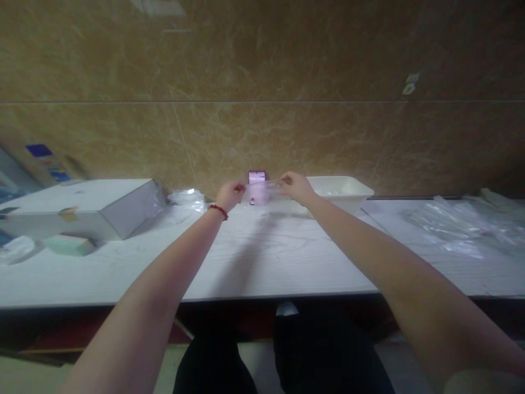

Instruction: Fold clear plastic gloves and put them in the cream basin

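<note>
Stretched between my two hands is a thin, clear plastic piece (268, 185), perhaps a small bag. My left hand (231, 196), with a red bracelet at its wrist, pinches the left end. The right end is pinched in my right hand (296, 187), close to a cream plastic tub (348, 189). Behind the clear piece a phone (257, 178) with a lit screen leans upright near the wall. Its lower part shows blurred and pinkish through the plastic.
A large white box (77, 205) stands at the left, with a pale green block (69, 245) before it. Crumpled clear plastic (188, 200) lies beside the box. Clear bags (463, 221) are spread at the right of the white table (283, 268). A tiled wall (287, 131) rises behind.
</note>
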Demonstrator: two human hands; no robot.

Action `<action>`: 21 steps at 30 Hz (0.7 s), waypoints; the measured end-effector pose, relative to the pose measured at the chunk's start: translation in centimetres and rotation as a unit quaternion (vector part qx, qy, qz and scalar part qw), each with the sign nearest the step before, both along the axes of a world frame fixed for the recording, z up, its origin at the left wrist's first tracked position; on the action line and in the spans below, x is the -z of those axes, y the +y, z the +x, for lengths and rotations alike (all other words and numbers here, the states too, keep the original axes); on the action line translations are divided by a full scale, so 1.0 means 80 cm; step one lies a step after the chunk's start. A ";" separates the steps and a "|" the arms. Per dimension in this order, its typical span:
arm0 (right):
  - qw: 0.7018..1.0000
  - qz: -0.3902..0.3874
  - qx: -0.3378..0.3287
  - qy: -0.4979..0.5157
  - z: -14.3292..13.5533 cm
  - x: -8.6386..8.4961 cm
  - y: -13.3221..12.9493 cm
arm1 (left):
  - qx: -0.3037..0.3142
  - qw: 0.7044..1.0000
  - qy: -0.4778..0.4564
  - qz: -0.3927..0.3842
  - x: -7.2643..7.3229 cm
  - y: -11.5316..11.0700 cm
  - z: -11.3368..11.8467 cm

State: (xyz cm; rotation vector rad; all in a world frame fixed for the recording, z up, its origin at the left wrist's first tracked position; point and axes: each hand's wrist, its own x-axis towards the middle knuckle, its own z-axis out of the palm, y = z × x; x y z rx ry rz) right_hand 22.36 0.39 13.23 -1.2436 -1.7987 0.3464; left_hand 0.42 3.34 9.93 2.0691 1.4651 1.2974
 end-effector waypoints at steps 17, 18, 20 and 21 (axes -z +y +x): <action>0.990 0.110 0.023 -0.081 -0.017 -0.010 0.024 | 0.052 0.990 -0.118 0.059 -0.022 0.022 0.020; 0.990 0.112 0.021 -0.081 -0.017 -0.009 0.022 | 0.048 0.991 -0.102 0.071 -0.024 0.019 0.020; 0.989 0.119 0.016 -0.088 -0.014 -0.006 0.015 | 0.038 0.993 -0.064 0.093 -0.027 0.012 0.018; 0.988 0.123 0.010 -0.095 -0.013 -0.005 0.010 | 0.032 0.993 -0.043 0.103 -0.028 0.007 0.017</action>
